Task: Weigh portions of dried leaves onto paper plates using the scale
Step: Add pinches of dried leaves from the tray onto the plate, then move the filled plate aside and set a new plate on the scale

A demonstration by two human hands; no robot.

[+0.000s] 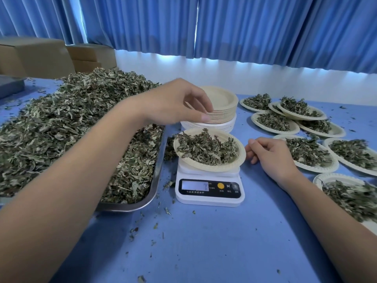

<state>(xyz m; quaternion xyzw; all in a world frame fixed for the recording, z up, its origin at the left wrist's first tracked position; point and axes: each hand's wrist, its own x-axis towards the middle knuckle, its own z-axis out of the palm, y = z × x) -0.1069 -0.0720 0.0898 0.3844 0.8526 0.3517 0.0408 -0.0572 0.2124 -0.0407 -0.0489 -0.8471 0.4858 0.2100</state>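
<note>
Head view: my left hand (pixel 177 103) pinches the rim of the plate stack (pixel 224 111); I fear several plates lift together. My right hand (pixel 271 154), loosely curled and holding nothing, may nudge the loaded plate (pixel 241 155) beside it.

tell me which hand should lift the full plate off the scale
Right. The right hand sits beside the plate, on the side where the filled plates lie; the left hand grips the stack.

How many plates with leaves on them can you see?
9 plates: one on the scale, eight overlapping on the table to its right; others may be hidden underneath.
</note>
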